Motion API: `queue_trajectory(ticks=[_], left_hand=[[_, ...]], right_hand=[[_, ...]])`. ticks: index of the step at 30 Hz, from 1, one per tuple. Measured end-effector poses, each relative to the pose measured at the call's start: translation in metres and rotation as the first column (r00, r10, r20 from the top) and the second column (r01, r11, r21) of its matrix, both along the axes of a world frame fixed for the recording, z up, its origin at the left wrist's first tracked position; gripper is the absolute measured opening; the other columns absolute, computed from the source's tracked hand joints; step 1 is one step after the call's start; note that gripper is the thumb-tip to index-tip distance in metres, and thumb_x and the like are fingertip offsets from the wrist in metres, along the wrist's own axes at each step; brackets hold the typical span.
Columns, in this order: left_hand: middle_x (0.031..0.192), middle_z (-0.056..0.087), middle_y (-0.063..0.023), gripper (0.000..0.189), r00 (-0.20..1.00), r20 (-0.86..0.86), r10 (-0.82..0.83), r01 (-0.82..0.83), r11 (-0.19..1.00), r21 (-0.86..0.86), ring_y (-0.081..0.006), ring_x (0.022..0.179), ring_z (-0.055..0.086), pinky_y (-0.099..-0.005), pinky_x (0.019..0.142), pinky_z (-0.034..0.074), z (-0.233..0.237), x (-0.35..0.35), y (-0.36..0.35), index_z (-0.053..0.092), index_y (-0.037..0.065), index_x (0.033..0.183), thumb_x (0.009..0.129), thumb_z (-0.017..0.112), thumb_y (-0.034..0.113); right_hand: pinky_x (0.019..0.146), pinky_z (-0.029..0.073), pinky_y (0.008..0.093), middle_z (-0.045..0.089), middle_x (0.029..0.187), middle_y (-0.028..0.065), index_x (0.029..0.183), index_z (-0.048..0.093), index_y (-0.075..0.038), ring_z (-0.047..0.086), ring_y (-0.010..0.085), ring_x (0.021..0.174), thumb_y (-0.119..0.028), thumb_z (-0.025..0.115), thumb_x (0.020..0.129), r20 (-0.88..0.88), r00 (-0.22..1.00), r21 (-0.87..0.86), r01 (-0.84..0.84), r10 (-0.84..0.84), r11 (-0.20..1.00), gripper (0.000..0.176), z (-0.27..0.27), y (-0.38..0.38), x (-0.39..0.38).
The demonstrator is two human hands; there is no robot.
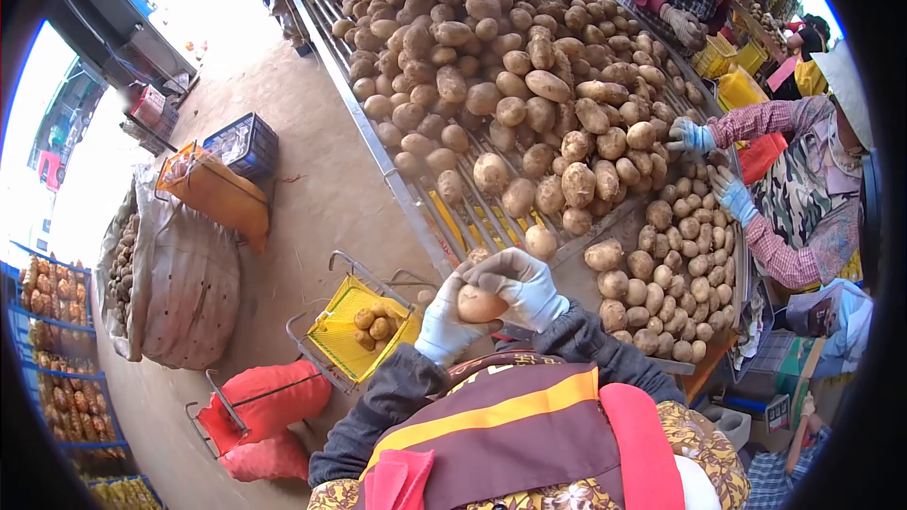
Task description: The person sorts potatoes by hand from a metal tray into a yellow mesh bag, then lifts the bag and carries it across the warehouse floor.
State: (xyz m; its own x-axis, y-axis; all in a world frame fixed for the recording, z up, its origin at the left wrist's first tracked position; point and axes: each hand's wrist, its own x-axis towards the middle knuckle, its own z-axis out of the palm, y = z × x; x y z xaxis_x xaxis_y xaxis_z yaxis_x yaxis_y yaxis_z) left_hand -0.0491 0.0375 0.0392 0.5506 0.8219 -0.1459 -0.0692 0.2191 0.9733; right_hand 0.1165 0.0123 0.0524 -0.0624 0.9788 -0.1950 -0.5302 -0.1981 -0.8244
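Observation:
Between my two gloved hands, close in front of my chest, is a brown potato (480,305). My left hand (444,321) cups it from the left and below, fingers closed around it. From the right, my right hand (531,291) curls over its top and side, fingertips bent against it; part of the potato is hidden by the gloves. Just beyond my hands, loose potatoes (540,243) lie at the near end of the slatted metal sorting table (416,184). A large potato heap (510,85) covers that table, and a smaller group of potatoes (673,269) lies to the right.
Down to my left stands a yellow mesh bag on a metal frame (345,331) with several potatoes inside. Beside it are red bags (274,392), a large woven sack (189,274) and a blue crate (242,144). At the right, a co-worker's gloved hands (694,137) touch the heap.

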Motion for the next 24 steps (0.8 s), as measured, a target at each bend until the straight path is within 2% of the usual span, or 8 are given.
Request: queue_trajectory(ticks=[4,5,7,8,17,18,19,24], left_hand=[[0.122,0.055,-0.0131,0.09,0.979,-0.143,0.146,-0.07,0.896,0.439,-0.025,0.11,0.057,-0.0346,0.094,0.048,0.006,-0.005,0.0,0.038,0.0,0.137,0.062,0.086,0.008],[0.124,0.053,-0.0144,0.09,0.976,0.12,0.184,-0.18,0.983,-0.047,-0.0261,0.11,0.057,-0.035,0.095,0.049,0.022,-0.004,0.002,0.035,0.001,0.139,0.064,0.084,0.004],[0.128,0.051,-0.018,0.091,0.923,-0.292,0.253,0.072,0.629,0.774,-0.0313,0.11,0.058,-0.0384,0.094,0.049,0.004,-0.018,0.01,0.029,0.003,0.143,0.068,0.081,0.004],[0.128,0.051,-0.018,0.091,0.921,-0.292,0.256,0.071,0.63,0.774,-0.0313,0.11,0.058,-0.0384,0.094,0.049,-0.001,-0.019,0.01,0.029,0.003,0.143,0.068,0.081,0.004],[0.121,0.056,-0.0171,0.089,0.859,-0.252,0.445,-0.02,0.522,0.853,-0.0305,0.104,0.06,-0.0415,0.089,0.05,0.022,-0.009,0.004,0.028,0.006,0.145,0.074,0.079,0.02],[0.119,0.057,-0.0157,0.076,0.93,-0.026,0.366,-0.351,0.908,0.23,-0.0286,0.101,0.061,-0.0405,0.085,0.052,0.038,0.0,0.004,0.034,0.006,0.14,0.08,0.072,0.034],[0.117,0.058,-0.0143,0.068,0.868,0.203,0.453,-0.277,0.781,-0.56,-0.0267,0.099,0.063,-0.0395,0.081,0.054,0.047,0.007,0.005,0.041,0.006,0.136,0.086,0.065,0.047],[0.102,0.064,-0.0098,0.06,0.872,0.264,0.412,-0.131,0.716,-0.686,-0.0208,0.089,0.065,-0.0342,0.07,0.056,0.041,0.018,0.013,0.056,0.005,0.116,0.093,0.044,0.06]], right_hand=[[0.098,0.045,0.0337,0.052,0.127,0.0106,0.13,0.045,-0.002,0.051,0.0155,0.116,-0.023,0.073,0.086,-0.261,0.962,-0.047,0.068,-0.078,0.997,0.056,0.001,0.004,-0.004],[0.098,0.045,0.0337,0.052,0.127,0.0106,0.13,0.045,-0.002,0.051,0.0155,0.116,-0.023,0.073,0.086,-0.262,0.962,-0.047,0.06,-0.071,0.997,0.056,0.002,0.003,-0.007],[0.101,0.044,0.0343,0.049,0.13,0.0115,0.136,0.038,0.0,0.049,0.0177,0.119,-0.029,0.08,0.078,0.129,0.989,0.047,-0.079,0.073,0.996,0.078,0.007,0.0,-0.014],[0.102,0.043,0.0346,0.048,0.131,0.012,0.139,0.034,0.001,0.048,0.0188,0.121,-0.032,0.084,0.074,0.325,0.937,0.072,-0.158,0.126,0.985,0.089,0.009,-0.001,-0.017],[0.1,0.045,0.0327,0.052,0.129,0.0114,0.131,0.047,0.001,0.053,0.0194,0.117,-0.025,0.081,0.077,0.057,0.995,0.043,-0.09,0.088,0.995,0.068,0.006,0.001,-0.018],[0.101,0.044,0.033,0.052,0.13,0.0114,0.13,0.049,0.001,0.053,0.0196,0.118,-0.024,0.079,0.079,-0.026,0.997,0.06,-0.075,0.077,0.995,0.064,0.003,0.001,-0.017],[0.101,0.044,0.033,0.052,0.13,0.0114,0.13,0.049,0.001,0.053,0.0196,0.118,-0.024,0.079,0.079,-0.028,0.997,0.058,-0.077,0.079,0.995,0.064,0.003,0.001,-0.016],[0.102,0.042,0.0336,0.053,0.13,0.0109,0.121,0.06,-0.003,0.052,0.0194,0.118,-0.017,0.073,0.085,-0.276,0.953,0.047,-0.115,0.124,0.992,0.04,0.006,0.005,-0.009]])
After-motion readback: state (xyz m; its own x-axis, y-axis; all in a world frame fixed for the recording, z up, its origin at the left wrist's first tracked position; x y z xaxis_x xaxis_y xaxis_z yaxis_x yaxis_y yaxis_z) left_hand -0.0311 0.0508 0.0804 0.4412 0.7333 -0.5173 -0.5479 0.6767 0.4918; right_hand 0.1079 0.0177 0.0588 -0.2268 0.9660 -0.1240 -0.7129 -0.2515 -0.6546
